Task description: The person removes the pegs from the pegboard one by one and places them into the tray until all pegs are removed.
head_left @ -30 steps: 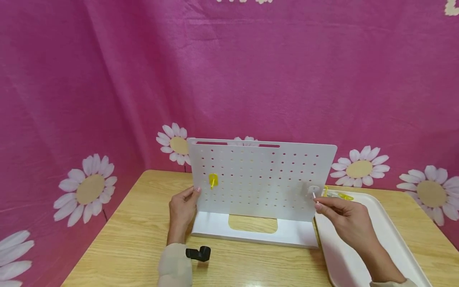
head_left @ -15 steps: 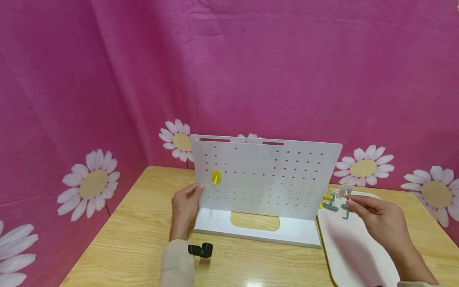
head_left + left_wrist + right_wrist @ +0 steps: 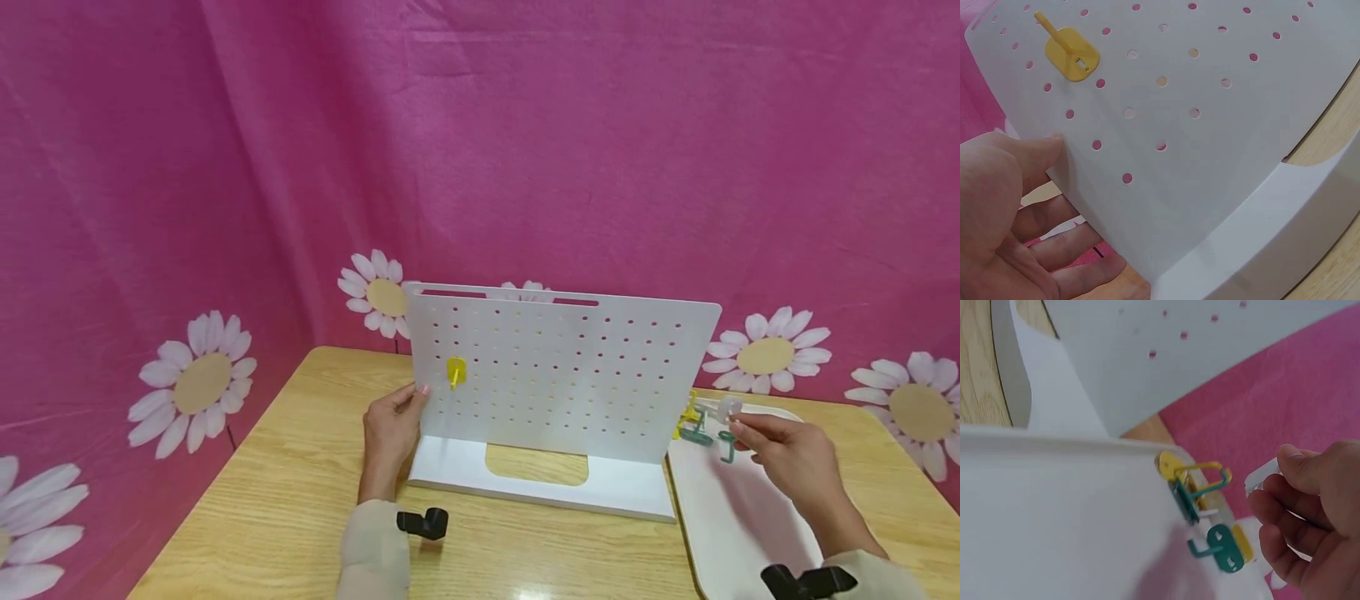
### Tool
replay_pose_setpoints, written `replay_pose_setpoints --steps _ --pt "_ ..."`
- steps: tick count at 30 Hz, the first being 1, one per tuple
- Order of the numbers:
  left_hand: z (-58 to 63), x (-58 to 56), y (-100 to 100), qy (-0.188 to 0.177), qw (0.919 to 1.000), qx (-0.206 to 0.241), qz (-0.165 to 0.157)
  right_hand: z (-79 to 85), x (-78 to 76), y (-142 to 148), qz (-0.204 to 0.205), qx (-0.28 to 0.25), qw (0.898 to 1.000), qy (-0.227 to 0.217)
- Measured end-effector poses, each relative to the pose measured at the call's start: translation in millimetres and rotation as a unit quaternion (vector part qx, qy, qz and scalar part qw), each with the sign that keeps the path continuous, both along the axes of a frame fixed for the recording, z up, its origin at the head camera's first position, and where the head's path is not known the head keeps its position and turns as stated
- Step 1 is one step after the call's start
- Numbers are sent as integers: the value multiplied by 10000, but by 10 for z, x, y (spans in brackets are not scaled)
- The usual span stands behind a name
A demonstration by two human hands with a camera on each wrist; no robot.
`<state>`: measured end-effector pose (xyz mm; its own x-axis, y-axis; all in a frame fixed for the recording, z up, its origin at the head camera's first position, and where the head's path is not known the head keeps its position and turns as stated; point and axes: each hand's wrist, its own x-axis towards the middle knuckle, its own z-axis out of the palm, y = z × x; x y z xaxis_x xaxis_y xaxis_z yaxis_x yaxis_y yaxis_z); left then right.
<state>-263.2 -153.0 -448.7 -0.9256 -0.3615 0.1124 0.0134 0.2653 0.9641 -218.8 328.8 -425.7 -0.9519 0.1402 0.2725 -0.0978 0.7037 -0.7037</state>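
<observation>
A white pegboard point(image 3: 540, 392) stands upright on its base. My left hand point(image 3: 392, 433) holds its left edge, the thumb on the front face and the other fingers behind, as the left wrist view shows. Above that thumb a yellow hook point(image 3: 1072, 56) sits on the board. Over the back of the tray, my right hand point(image 3: 791, 458) pinches a white hook point(image 3: 1262, 476) between thumb and fingers; part of it is hidden by them. Close beside it lie green hooks point(image 3: 1225, 549) and yellow hooks point(image 3: 1169, 465), partly overlapping.
The white tray point(image 3: 738, 525) lies on the wooden table point(image 3: 285, 467), to the right of the pegboard and close to its base. A pink cloth point(image 3: 525, 150) with daisies hangs behind the table.
My right hand has moved away from the pegboard's right side, taking the white hook with it to over the tray. My left hand stays on the board's left edge.
</observation>
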Motion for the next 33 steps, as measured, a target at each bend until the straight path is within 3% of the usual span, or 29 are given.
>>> replay_pose_setpoints --steps 6,17,26,33 --pt "-2 18 2 -117 9999 30 -47 -145 -157 96 -181 110 9986 -484" --pt "-1 -2 -1 40 10000 1 0 -230 -291 112 -392 747 9954 -448" --pt "22 6 0 -52 10000 62 -49 -142 -133 131 -428 381 9964 -624" --pt "1 2 2 -20 10000 43 -31 -4 17 13 -151 270 9994 -144"
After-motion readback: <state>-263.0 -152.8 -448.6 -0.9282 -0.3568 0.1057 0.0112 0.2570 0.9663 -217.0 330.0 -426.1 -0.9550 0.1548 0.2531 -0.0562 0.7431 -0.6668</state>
